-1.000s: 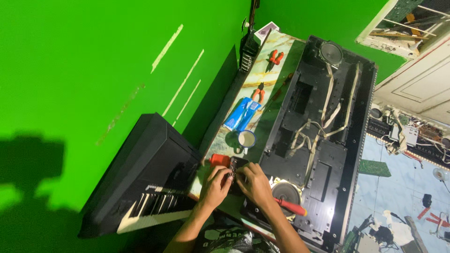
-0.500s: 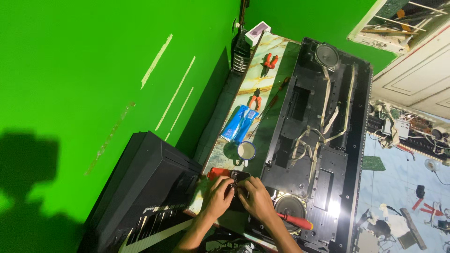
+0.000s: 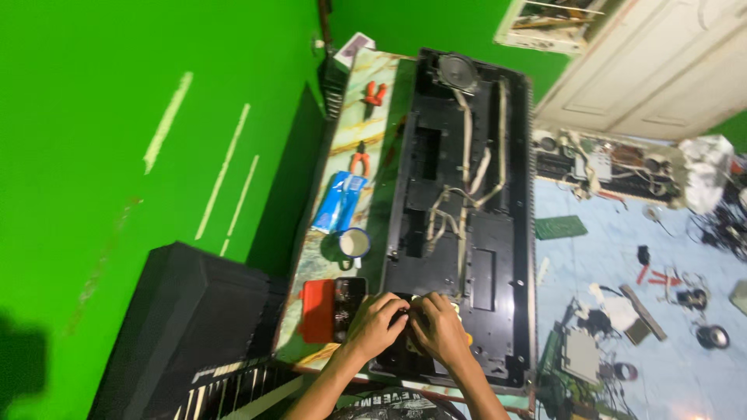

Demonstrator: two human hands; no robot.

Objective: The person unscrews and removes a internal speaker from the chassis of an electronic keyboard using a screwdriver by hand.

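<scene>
Change: both hands have shifted off the red case and onto the near end of the shell; view has swung so more floor shows at right.
Wall (image 3: 117,117): green, with pale streaks, far left of the fingers.
Shell (image 3: 467,225): long black keyboard housing, open side up, running away from the fingers along the bench; pale cables (image 3: 459,210) snake through its middle, a round speaker (image 3: 457,71) sits at the far end.
Keyboard (image 3: 202,342): second black instrument, left of and below the left hand, white keys showing at bottom edge.
Bench (image 3: 342,194): marbled green top, strip of it bare left of the shell.
Floor (image 3: 638,264): pale blue, right of the right hand, littered with circuit boards, wires and small parts.
Left hand (image 3: 375,323): fingers curled narrow, tips pressed on a small dark part inside the shell's near end; what the part is, cannot tell.
Right hand (image 3: 442,327): fingers bent close, touching the left hand's tips over the same spot; grip hidden.
Red case (image 3: 333,309): flat, red and black, just left of the left hand, apart from it.
Blue packet (image 3: 339,202): beyond the fingers, past the mug.
Mug (image 3: 354,244): white with dark rim, just beyond the red case.
Pliers (image 3: 359,159): red handles, further along the bench; second pair (image 3: 374,93) near the far end.
</scene>
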